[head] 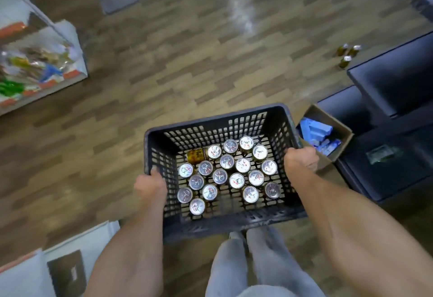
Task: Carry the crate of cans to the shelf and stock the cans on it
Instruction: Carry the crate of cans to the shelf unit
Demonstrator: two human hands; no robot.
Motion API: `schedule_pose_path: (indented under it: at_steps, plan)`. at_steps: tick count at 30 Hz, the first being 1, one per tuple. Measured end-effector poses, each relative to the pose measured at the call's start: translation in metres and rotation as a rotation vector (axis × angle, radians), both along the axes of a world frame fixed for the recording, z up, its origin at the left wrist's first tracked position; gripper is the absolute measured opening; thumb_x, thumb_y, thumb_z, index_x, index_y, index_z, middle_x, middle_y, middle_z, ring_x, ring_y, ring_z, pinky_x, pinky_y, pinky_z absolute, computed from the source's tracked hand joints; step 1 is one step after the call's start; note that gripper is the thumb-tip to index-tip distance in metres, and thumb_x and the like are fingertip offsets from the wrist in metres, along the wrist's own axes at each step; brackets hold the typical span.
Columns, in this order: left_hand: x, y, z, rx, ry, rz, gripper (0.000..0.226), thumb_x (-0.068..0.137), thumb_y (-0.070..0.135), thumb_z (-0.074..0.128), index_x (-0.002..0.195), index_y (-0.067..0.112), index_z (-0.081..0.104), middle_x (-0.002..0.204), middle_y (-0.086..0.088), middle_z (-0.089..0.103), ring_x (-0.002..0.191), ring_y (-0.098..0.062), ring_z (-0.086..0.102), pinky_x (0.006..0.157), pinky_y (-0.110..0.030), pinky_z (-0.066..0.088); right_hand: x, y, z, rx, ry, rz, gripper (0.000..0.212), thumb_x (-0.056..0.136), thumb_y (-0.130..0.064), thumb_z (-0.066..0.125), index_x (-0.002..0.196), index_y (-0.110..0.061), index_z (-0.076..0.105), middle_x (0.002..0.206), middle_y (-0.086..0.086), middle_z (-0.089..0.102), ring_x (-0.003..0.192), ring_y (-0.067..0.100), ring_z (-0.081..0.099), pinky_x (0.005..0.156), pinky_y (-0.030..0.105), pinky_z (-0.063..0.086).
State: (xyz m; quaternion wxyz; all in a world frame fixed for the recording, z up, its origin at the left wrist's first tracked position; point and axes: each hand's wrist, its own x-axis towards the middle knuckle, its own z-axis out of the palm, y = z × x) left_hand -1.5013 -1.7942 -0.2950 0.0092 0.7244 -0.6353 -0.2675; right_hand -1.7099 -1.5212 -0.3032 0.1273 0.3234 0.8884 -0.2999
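Two hands carried the crate point(243, 223) above the floor point(187, 62), shelf not reached.
Your left hand point(150, 185) and right hand point(301, 162) gripped opposite rims; a tilt would topple the loose cans point(230, 172), one can point(197, 155) already lay sideways.

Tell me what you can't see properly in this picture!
- Fingers of the left hand and right hand, head view: curled over the crate rim, hidden outside its walls.
- Can lying on its side: label too small to read.
- Shelf goods, left edge: smeared by motion blur.
- Cardboard box: partly behind the crate and right hand.
- Three bottles on the floor: too small and blurred.
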Motion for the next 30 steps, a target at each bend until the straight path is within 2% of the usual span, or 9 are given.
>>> schedule_pose_path:
  at_steps: [6, 10, 15, 18, 21, 30]
  plan:
    - [-0.172, -0.109, 0.006, -0.011, 0.000, -0.085, 0.054, 0.095, 0.045, 0.054, 0.114, -0.005, 0.064, 0.113, -0.025, 0.065, 0.106, -0.044, 0.062, 0.089, -0.047, 0.050, -0.139, -0.091, -0.001, -0.004, -0.055, -0.108, 0.040, 0.087, -0.019, 0.059, 0.120, 0.002, 0.061, 0.123, 0.024, 0.063, 0.116, 0.041, 0.060, 0.097, 0.045, 0.047]
    - [-0.291, -0.174, -0.005, -0.011, 0.009, -0.139, 0.054, 0.097, 0.043, 0.054, 0.117, -0.007, 0.061, 0.118, -0.028, 0.062, 0.111, -0.044, 0.059, 0.093, -0.046, 0.048, -0.246, -0.144, -0.016, -0.147, -0.121, -0.102, 0.041, 0.091, -0.024, 0.058, 0.124, 0.000, 0.060, 0.126, 0.018, 0.062, 0.117, 0.037, 0.059, 0.098, 0.043, 0.046]
    - [-0.472, -0.242, -0.025, 0.005, 0.022, -0.200, 0.061, 0.097, 0.046, 0.053, 0.120, -0.011, 0.056, 0.122, -0.032, 0.058, 0.113, -0.047, 0.056, 0.096, -0.049, 0.045, -0.400, -0.204, -0.031, -0.095, -0.042, -0.271, 0.034, 0.088, -0.016, 0.062, 0.114, 0.005, 0.065, 0.117, 0.025, 0.066, 0.110, 0.040, 0.062, 0.093, 0.041, 0.048]
    - [-0.574, -0.262, -0.021, -0.005, -0.030, -0.233, 0.061, 0.097, 0.044, 0.053, 0.120, -0.013, 0.056, 0.121, -0.033, 0.058, 0.114, -0.047, 0.056, 0.097, -0.051, 0.045, -0.482, -0.217, -0.027, -0.102, -0.105, -0.350, 0.033, 0.087, -0.015, 0.063, 0.116, 0.001, 0.066, 0.120, 0.024, 0.065, 0.115, 0.040, 0.061, 0.095, 0.042, 0.047]
    - [-0.659, -0.278, -0.011, -0.010, -0.069, -0.298, 0.060, 0.097, 0.043, 0.055, 0.121, -0.011, 0.056, 0.122, -0.033, 0.058, 0.114, -0.047, 0.056, 0.097, -0.051, 0.043, -0.546, -0.227, -0.020, -0.100, -0.124, -0.396, 0.031, 0.087, -0.017, 0.065, 0.112, 0.001, 0.067, 0.117, 0.022, 0.067, 0.111, 0.039, 0.063, 0.091, 0.040, 0.049]
    - [-1.016, -0.288, -0.027, 0.024, -0.067, -0.631, 0.062, 0.098, 0.045, 0.052, 0.119, -0.013, 0.055, 0.120, -0.036, 0.058, 0.111, -0.050, 0.056, 0.095, -0.050, 0.045, -0.808, -0.215, -0.024, -0.101, -0.150, -0.738, 0.033, 0.087, -0.019, 0.067, 0.112, 0.004, 0.069, 0.110, 0.024, 0.070, 0.102, 0.038, 0.067, 0.088, 0.042, 0.053]
